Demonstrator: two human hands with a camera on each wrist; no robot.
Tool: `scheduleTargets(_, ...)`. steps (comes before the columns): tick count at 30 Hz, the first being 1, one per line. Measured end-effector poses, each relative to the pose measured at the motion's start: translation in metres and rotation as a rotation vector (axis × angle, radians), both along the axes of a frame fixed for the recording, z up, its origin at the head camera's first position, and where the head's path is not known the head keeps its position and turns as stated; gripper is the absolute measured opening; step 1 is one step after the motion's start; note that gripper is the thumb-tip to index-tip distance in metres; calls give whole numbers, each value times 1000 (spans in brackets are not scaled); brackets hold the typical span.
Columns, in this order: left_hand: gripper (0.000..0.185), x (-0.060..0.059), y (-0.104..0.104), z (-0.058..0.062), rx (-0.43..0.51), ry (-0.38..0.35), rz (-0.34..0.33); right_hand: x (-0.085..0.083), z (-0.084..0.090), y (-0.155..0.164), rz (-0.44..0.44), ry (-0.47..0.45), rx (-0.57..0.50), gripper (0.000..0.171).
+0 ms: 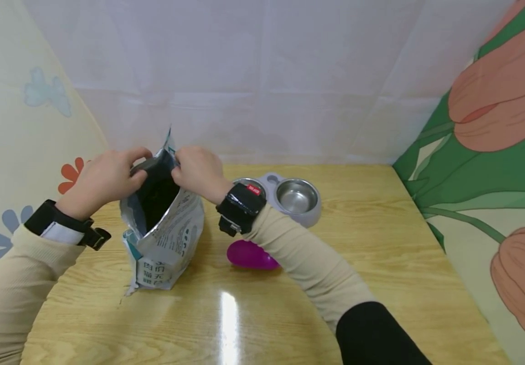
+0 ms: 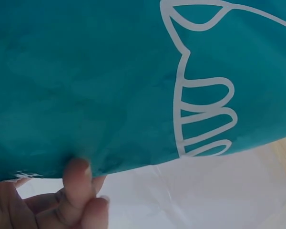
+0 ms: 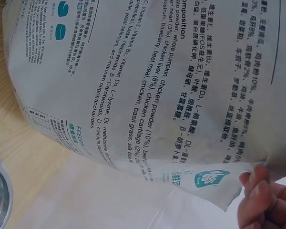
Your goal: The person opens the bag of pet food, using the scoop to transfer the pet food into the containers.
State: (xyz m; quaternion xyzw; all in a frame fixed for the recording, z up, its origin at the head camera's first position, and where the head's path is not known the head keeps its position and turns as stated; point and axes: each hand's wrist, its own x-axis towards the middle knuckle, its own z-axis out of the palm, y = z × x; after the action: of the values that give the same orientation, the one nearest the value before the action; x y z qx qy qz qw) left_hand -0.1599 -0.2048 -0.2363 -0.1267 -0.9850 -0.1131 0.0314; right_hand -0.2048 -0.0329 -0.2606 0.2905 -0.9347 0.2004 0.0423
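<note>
An upright pet food bag [image 1: 178, 230] stands on the left part of the table, its mouth spread wide and its inside dark. My left hand [image 1: 107, 175] grips the left rim of the mouth, with fingertips against the teal panel in the left wrist view. Across the opening, my right hand [image 1: 200, 170] pinches the other rim near a torn top corner. The right wrist view shows the bag's white printed side [image 3: 133, 95] and the curled right fingers [image 3: 262, 195] at its edge. The bag's contents are too dark to make out.
A double pet bowl [image 1: 308, 218] with steel dishes stands at the back middle, partly behind my right wrist. In front of it lies a shiny magenta rounded object [image 1: 251, 254], partly covered by my right sleeve. White and patterned sheets [image 1: 308, 81] border the wooden table [image 1: 381, 284].
</note>
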Motion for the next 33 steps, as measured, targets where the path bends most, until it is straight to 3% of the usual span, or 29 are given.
scheduleTargets(18, 30, 0, -3, 0, -10, 47, -14, 0, 2, 11, 11, 54, -46, 16)
scheduleTargets(33, 31, -1, -7, 0, -7, 53, 2, -2, 0, 19, 16, 19, -55, 18)
